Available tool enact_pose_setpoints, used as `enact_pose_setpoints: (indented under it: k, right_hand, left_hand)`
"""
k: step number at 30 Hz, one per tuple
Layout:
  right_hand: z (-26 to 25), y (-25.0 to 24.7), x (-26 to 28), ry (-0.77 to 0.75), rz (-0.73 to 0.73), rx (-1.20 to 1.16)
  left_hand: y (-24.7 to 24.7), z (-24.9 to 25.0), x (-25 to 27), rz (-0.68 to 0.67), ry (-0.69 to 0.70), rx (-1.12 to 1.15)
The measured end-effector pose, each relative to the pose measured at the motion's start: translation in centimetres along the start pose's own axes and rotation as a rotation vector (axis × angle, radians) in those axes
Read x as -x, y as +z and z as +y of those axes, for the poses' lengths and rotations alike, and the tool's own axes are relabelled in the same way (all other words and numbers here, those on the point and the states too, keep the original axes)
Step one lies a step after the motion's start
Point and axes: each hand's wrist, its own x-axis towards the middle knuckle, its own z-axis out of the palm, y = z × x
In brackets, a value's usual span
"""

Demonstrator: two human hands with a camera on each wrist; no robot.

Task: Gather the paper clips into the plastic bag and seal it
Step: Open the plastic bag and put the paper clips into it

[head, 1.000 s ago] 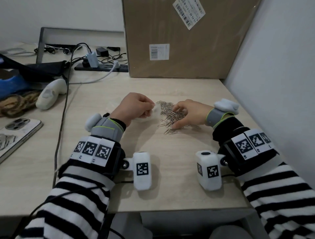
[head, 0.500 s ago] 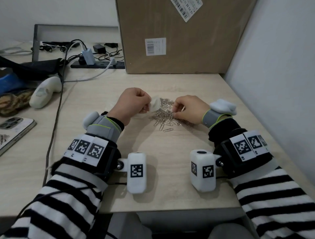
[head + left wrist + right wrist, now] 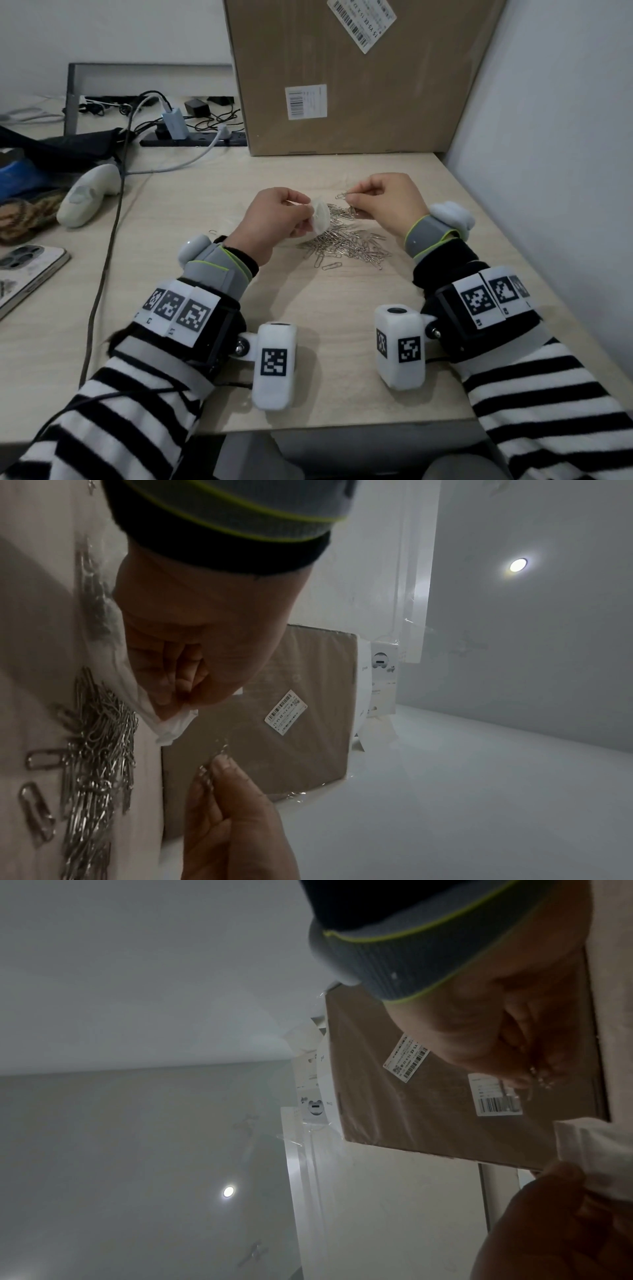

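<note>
A heap of silver paper clips (image 3: 346,241) lies on the wooden desk (image 3: 329,342) between my hands. My left hand (image 3: 281,219) pinches the mouth of a small clear plastic bag (image 3: 320,217), holding it up just left of the heap. My right hand (image 3: 383,202) is raised above the heap and pinches a few paper clips (image 3: 344,196) near the bag's mouth. In the left wrist view the bag (image 3: 171,729) hangs from my fingertips beside the heap (image 3: 95,764). The right wrist view shows clips (image 3: 539,1076) glinting in my curled fingers.
A big cardboard box (image 3: 359,75) stands at the back of the desk, and a white wall (image 3: 548,154) closes off the right side. A phone (image 3: 24,270), a white handheld device (image 3: 85,195), cables and a power strip (image 3: 191,137) lie to the left.
My right hand has left the heap and risen with a few clips pinched, moving toward the bag. My left hand has lifted the bag's mouth off the desk.
</note>
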Motion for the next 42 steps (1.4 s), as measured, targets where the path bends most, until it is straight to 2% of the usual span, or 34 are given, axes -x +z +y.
enact_pose_setpoints:
  k: [5, 8, 18, 25, 28, 35, 39, 42]
  right_hand:
    - [-1.2, 0.6, 0.9, 0.004, -0.096, -0.285]
    - [-1.1, 0.7, 1.1, 0.055, -0.172, -0.322]
    - [-0.4, 0.6, 0.8, 0.063, -0.080, 0.102]
    - [-0.9, 0.1, 1.0, -0.060, -0.023, 0.410]
    - [-1.4, 0.1, 1.2, -0.112, -0.063, 0.479]
    - [-1.1, 0.8, 1.0, -0.129, -0.052, 0.264]
    - [-1.0, 1.0, 0.8, -0.072, -0.137, 0.105]
    - [-1.3, 1.0, 0.9, -0.062, -0.177, 0.085]
  left_hand:
    - [0.7, -0.1, 0.3, -0.087, -0.040, 0.038]
    - [1.0, 0.0, 0.5, -0.125, -0.053, 0.060]
    - [1.2, 0.4, 0.9, -0.117, -0.004, 0.105]
    - [1.4, 0.5, 1.4, -0.243, 0.009, 0.084]
    - [1.5, 0.6, 1.5, -0.259, 0.021, 0.069]
    - [1.5, 0.6, 1.5, -0.245, 0.019, 0.098]
    - [1.4, 0.7, 1.4, -0.181, 0.032, 0.142]
    - [1.3, 0.8, 1.4, -0.140, 0.037, 0.177]
